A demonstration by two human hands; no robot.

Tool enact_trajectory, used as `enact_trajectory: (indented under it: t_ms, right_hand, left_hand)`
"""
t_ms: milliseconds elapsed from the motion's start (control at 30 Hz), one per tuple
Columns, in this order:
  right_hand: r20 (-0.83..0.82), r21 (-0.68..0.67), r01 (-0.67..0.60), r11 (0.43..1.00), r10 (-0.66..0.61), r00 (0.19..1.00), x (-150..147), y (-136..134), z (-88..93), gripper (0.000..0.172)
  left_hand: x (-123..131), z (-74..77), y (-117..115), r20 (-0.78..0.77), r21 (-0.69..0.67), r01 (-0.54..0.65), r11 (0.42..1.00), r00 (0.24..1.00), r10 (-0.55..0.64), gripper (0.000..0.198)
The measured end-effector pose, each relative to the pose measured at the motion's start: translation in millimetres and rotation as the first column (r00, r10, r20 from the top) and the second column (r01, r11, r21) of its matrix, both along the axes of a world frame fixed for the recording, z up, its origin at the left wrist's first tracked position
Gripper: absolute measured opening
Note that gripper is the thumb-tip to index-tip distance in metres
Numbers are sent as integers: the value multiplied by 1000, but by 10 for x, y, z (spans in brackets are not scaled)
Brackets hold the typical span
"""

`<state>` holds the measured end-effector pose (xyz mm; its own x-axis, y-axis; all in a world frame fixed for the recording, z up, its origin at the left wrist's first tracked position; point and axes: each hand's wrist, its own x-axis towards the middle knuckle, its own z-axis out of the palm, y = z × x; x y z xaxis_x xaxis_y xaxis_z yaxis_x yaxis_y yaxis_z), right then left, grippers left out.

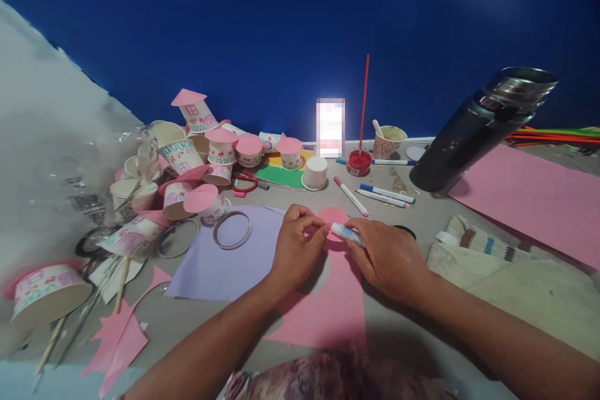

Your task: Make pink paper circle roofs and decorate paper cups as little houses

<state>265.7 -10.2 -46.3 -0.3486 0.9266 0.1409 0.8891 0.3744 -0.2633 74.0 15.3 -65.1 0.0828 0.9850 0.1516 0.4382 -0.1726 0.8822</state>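
Note:
My right hand [391, 256] is closed around a small white tube with blue print [345, 232], which looks like a glue tube. Its tip points left, over a round pink paper piece [334, 215]. At the left edge of that round piece, my left hand [300, 247] pinches with thumb and fingertips, close to the tube's tip. Beneath both hands lies a pink paper sheet [347, 306] with a rounded cut-out. A lilac sheet [229, 272] spreads to the left, with a tape ring [233, 229] on it.
Decorated paper cups with pink roofs [220, 147] crowd the left. Behind my hands are markers [350, 195], a white cup [314, 173] and a red pot [359, 163] holding a tall red stick. A dark flask [473, 137] and a cloth [506, 281] stand and lie right.

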Motion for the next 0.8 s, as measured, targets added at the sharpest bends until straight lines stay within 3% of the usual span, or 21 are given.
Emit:
enact_trajectory:
  t_ms: [267,467,567,800]
  right_hand:
    - [9,138,-45,989,44,999,45,16,-133,29]
    - [-56,272,-83,959,102,993,49,35,-196,32]
    - [-131,218,-46,975,76,988,38,26,-221,31]
    - [-346,-112,50,992,-86,934,22,14,-155,29]
  left_hand:
    - [33,-18,-62,-15,73,62,995,998,-61,23]
    - [23,28,-67,16,2,90,996,996,-90,26]
    - [23,47,-73,8,21,102,995,995,-102,24]
    - [15,109,-106,66,-10,111,994,992,-110,22]
